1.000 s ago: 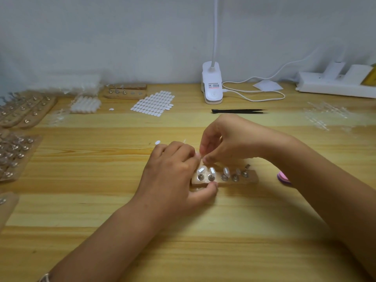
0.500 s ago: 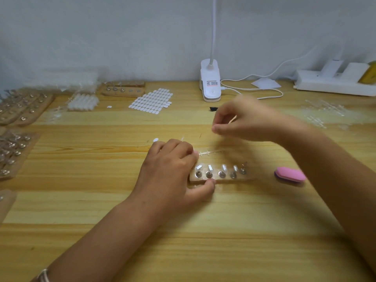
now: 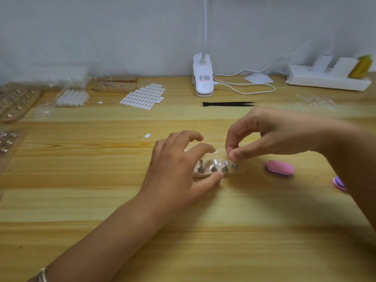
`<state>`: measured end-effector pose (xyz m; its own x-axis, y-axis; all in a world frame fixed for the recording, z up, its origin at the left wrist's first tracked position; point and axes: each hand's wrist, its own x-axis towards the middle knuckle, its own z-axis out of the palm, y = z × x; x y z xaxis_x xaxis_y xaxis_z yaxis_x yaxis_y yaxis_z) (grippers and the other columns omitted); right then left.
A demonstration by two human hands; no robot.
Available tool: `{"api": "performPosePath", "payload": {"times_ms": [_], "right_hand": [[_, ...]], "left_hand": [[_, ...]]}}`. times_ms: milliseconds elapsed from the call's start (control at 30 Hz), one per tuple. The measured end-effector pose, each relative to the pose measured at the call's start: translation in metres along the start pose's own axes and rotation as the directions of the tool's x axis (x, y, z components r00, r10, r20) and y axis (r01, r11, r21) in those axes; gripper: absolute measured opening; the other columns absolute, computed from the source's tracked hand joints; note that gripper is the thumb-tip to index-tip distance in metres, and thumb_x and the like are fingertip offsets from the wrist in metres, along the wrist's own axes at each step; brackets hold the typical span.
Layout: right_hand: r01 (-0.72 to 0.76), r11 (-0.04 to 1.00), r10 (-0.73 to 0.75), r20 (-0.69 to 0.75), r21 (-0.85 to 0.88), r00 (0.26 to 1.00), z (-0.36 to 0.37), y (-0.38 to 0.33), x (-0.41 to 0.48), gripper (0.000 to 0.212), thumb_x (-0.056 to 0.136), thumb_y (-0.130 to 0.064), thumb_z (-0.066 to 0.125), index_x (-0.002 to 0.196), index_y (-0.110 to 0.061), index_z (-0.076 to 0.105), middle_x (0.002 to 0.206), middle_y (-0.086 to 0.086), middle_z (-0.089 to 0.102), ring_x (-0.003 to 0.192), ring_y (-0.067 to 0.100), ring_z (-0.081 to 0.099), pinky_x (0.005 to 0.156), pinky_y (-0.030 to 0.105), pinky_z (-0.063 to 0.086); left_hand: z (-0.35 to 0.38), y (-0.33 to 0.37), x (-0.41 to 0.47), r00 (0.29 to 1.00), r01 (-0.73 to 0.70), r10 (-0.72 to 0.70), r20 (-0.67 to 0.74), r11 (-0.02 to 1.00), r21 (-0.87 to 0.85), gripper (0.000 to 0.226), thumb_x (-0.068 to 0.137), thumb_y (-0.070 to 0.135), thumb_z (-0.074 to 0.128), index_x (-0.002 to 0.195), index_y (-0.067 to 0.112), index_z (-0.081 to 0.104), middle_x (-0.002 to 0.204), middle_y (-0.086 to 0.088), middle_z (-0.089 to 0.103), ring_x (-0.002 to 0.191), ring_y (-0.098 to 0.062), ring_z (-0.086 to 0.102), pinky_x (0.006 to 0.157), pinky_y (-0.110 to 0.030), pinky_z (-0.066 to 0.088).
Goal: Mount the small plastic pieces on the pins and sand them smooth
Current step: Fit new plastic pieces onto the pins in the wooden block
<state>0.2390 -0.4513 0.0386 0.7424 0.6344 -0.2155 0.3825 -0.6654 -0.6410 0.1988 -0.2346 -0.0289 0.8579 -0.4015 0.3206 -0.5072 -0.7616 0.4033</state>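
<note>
A small wooden pin block lies at the table's middle, with several metal pins standing in it, some capped by clear plastic pieces. My left hand grips the block, thumb on its front edge and fingers curled over its back. My right hand reaches in from the right, thumb and forefinger pinched on a tiny clear plastic piece directly over the rightmost pin. The piece itself is barely visible between the fingertips. A pink sanding block rests to the right of the pin block.
Black tweezers lie behind my hands, in front of a white clip lamp. A sheet of white oval pads and more pin blocks sit back left. A power strip is back right, a second sanding block by my right forearm.
My right hand lifted away from the block toward the back of the table, then came back down to the rightmost pin. My left hand stayed on the block, which shifted slightly.
</note>
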Motion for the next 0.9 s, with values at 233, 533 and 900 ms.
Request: {"api": "performPosePath", "payload": {"times_ms": [233, 533, 900], "right_hand": [[0.015, 0.999, -0.016, -0.014, -0.049, 1.0, 0.004, -0.003, 0.002, 0.004, 0.088, -0.033, 0.073, 0.084, -0.034, 0.073, 0.086, -0.019, 0.072, 0.088, 0.006, 0.066, 0.092, 0.041, 0.049], [-0.04, 0.994, 0.037, -0.031, -0.101, 0.999, 0.009, -0.007, 0.004, 0.011, 0.091, -0.028, 0.069, 0.082, -0.034, 0.069, 0.083, -0.01, 0.071, 0.084, 0.012, 0.064, 0.087, 0.042, 0.049], [-0.139, 0.973, 0.123, -0.093, -0.186, 0.988, 0.012, -0.012, 0.005, 0.009, 0.089, -0.033, 0.07, 0.081, -0.033, 0.071, 0.08, -0.011, 0.073, 0.075, 0.005, 0.063, 0.072, 0.031, 0.05]], "left_hand": [[0.014, 0.009, 0.005, 0.996, 0.063, -0.078, -0.052, 0.968, -0.244, 0.012, 0.073, 0.036, 0.081, 0.082, 0.034, 0.072, 0.123, 0.017, 0.055, 0.122, -0.005, 0.04, 0.104, -0.033, 0.023], [0.013, 0.01, 0.01, 0.992, 0.106, -0.121, -0.018, 0.921, -0.376, 0.011, 0.074, 0.027, 0.083, 0.074, 0.033, 0.073, 0.118, 0.019, 0.058, 0.118, -0.006, 0.043, 0.105, -0.046, 0.031], [0.015, 0.009, 0.011, 0.995, 0.083, -0.096, -0.013, 0.919, -0.386, 0.01, 0.074, 0.025, 0.082, 0.077, 0.03, 0.075, 0.11, 0.014, 0.059, 0.112, -0.01, 0.047, 0.101, -0.048, 0.034]]}}
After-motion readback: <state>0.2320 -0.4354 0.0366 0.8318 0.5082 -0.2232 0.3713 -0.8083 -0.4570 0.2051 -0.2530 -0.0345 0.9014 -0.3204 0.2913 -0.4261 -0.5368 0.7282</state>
